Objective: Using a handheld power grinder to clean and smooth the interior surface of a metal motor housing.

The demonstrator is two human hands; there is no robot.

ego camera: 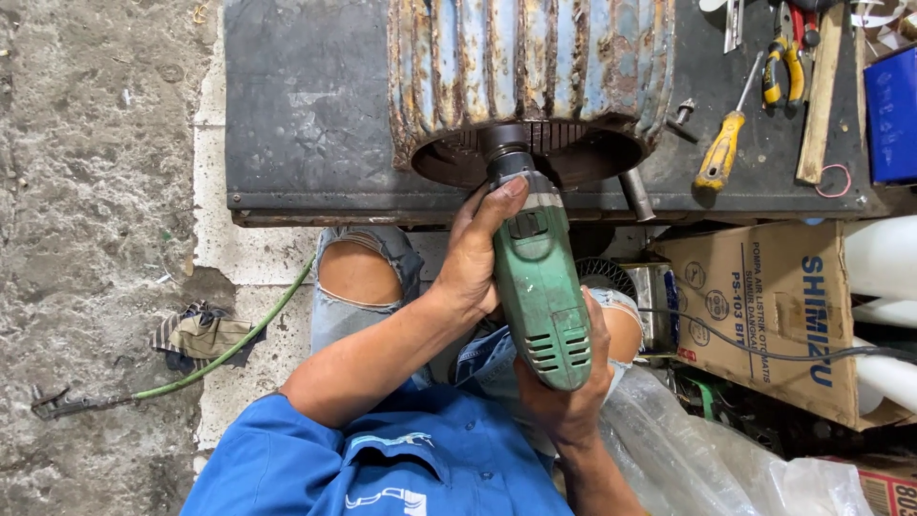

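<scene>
A green power grinder (540,287) points into the open end of a rusty, blue-painted finned motor housing (530,81) lying on a dark metal bench (306,115). My left hand (478,253) wraps the front of the grinder body near its head. My right hand (571,387) cups the rear end of the tool from below. The grinder's head sits inside the housing's round opening, partly hidden by the rim.
A yellow-handled screwdriver (723,143), pliers (785,62) and a wooden stick (823,91) lie on the bench at right. A cardboard box (783,306), white pipes (884,258) and plastic bags (707,459) crowd the lower right. A green hose (229,349) and rags (196,334) lie on the concrete floor.
</scene>
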